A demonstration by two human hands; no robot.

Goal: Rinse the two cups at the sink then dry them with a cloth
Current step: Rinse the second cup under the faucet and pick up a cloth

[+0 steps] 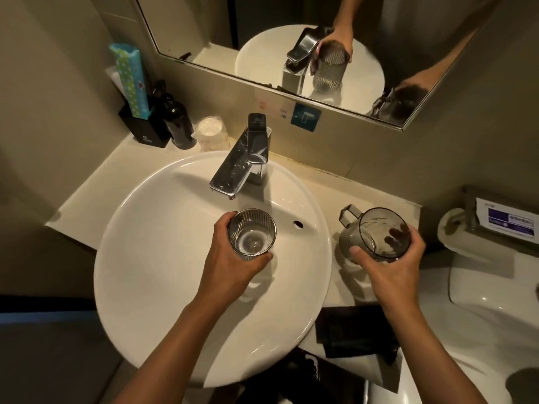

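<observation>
Bathroom: round white basin [163, 258] under chrome tap [242, 158], wall mirror [262, 33], toilet-roll [450, 228] at counter's right edge.

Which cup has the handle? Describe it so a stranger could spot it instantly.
Start at the round white sink, then move to the beige counter on its right. There the right hand holds a smoky cup tilted toward the camera. Unlike the ribbed cup over the basin, it is smooth-walled with a loop handle.
</observation>
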